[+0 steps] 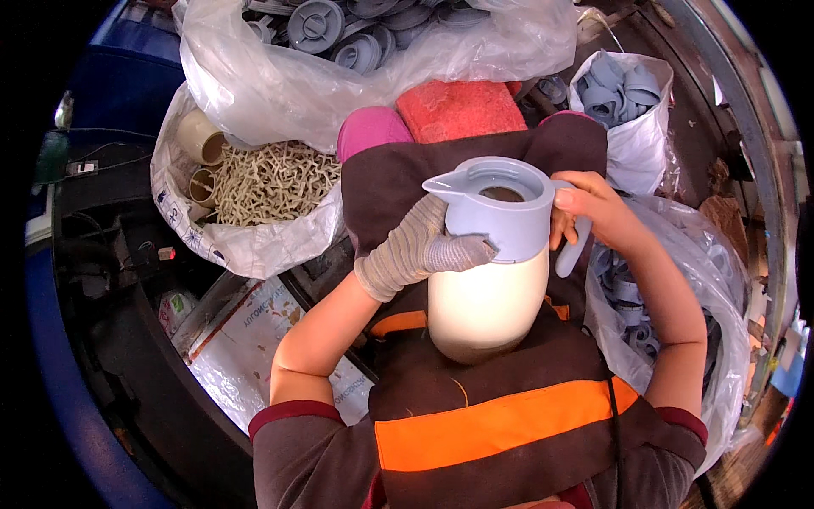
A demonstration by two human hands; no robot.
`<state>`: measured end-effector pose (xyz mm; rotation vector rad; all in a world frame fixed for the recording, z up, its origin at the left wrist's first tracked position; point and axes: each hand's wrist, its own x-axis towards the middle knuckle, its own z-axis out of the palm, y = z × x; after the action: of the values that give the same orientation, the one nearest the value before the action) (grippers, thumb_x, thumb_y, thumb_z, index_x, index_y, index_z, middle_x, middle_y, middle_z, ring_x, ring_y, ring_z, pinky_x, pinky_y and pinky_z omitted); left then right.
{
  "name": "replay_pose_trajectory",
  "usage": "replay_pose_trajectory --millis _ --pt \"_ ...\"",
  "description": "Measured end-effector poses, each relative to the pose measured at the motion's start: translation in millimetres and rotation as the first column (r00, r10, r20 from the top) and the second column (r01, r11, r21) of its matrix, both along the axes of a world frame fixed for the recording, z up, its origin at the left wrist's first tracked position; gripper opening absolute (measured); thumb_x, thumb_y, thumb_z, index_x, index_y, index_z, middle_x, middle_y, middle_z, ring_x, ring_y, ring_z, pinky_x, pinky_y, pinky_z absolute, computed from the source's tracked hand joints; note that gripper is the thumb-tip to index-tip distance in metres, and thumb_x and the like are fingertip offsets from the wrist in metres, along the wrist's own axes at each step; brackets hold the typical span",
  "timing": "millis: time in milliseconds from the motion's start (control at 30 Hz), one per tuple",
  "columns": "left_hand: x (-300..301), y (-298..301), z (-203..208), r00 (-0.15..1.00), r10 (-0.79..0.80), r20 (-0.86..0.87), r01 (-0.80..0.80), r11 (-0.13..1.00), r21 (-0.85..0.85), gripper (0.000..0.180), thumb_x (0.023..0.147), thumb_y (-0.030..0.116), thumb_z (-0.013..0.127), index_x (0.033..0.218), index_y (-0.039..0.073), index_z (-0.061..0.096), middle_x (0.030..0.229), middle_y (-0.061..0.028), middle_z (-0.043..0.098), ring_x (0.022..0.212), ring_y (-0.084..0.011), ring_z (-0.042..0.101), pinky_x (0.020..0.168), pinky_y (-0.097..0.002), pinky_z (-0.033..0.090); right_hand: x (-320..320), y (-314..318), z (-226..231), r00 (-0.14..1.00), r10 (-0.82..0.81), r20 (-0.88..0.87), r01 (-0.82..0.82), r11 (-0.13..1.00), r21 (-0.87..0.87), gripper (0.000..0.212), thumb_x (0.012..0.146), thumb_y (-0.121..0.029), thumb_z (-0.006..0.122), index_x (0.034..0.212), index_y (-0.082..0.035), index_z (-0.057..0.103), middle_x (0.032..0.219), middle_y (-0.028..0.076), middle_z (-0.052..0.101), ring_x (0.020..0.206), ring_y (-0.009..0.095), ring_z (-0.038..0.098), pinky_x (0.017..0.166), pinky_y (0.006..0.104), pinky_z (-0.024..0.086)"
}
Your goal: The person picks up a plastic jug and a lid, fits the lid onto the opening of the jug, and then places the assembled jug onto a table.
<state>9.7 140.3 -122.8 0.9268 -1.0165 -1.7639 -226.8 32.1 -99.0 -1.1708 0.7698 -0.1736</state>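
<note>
A cream thermos jug (pixel 487 301) stands in my lap, slightly tilted, against a dark apron (pixel 492 399) with orange bands. Its grey-blue collar (pixel 519 242) has a spout pointing left and a round open top with a dark inside. My left hand (pixel 420 250), in a striped knit glove, is closed round the collar's left side below the spout, thumb across the front. Bare, my right hand (pixel 593 208) grips the upper part of the grey-blue handle (pixel 577 248), its thumb against the collar's rim. Some right fingers are hidden behind the handle.
Beyond my knees lies a plastic bag (pixel 254 89) of round grey lids. At left, a white sack (pixel 182 220) holds short beige pieces and cream cylinders. Grey parts fill a small sack (pixel 636 161) and a clear bag (pixel 721 322) on the right. A red cloth (pixel 462 112) lies between my knees.
</note>
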Motion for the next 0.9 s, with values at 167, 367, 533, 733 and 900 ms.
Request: replay_pose_trajectory --millis 167,367,533,733,900 --pt "2 -5 11 0.999 0.037 -0.017 -0.039 0.996 -0.075 0.057 0.083 0.023 0.069 0.131 0.003 0.045 0.117 -0.0054 0.056 0.109 -0.0138 0.051 0.097 -0.0297 0.04 -2 -15 12 0.994 0.11 -0.012 -0.11 0.993 -0.04 0.035 0.086 -0.033 0.058 0.066 -0.005 0.054 0.048 0.0 0.047 0.04 0.007 0.046 0.04 0.0222 0.037" --pt "37 -8 -21 0.873 0.483 0.064 -0.484 0.847 0.219 0.036 0.093 0.027 0.056 0.119 0.003 0.053 0.11 -0.0054 0.06 0.1 -0.0168 0.056 0.092 -0.0274 0.043 -47 -51 50 0.894 -0.397 0.206 0.447 0.804 -0.391 0.041 0.091 -0.041 0.052 0.062 -0.012 0.047 0.045 -0.005 0.042 0.037 0.003 0.038 0.037 0.018 0.022" --pt "-1 11 -55 0.653 0.07 0.754 0.0 0.996 -0.093 0.052 0.083 0.039 0.062 0.118 0.002 0.055 0.114 -0.0162 0.059 0.104 -0.0282 0.058 0.09 -0.0355 0.046 -8 -74 47 0.861 -0.465 0.206 0.451 0.512 -0.731 0.04 0.091 -0.044 0.051 0.069 -0.011 0.053 0.052 -0.003 0.044 0.045 0.006 0.042 0.043 0.0212 0.03" --pt "-45 1 -75 0.271 -0.184 0.945 0.295 0.95 0.1 0.092 0.07 0.06 0.066 0.137 0.003 0.038 0.122 -0.0249 0.051 0.114 -0.04 0.05 0.097 -0.0438 0.041 39 -44 -4 0.935 -0.351 0.05 0.291 0.68 -0.672 0.048 0.08 -0.027 0.071 0.115 0.005 0.062 0.086 0.008 0.066 0.052 0.007 0.054 0.047 0.0214 0.043" --pt "-30 1 -62 0.349 -0.173 0.921 0.383 0.923 0.028 0.095 0.069 0.057 0.07 0.139 0.003 0.035 0.123 -0.0249 0.051 0.114 -0.0391 0.051 0.097 -0.044 0.041 40 -46 1 0.952 -0.297 0.075 0.272 0.707 -0.653 0.049 0.08 -0.028 0.071 0.116 0.004 0.062 0.098 0.012 0.067 0.056 0.008 0.057 0.047 0.0222 0.045"
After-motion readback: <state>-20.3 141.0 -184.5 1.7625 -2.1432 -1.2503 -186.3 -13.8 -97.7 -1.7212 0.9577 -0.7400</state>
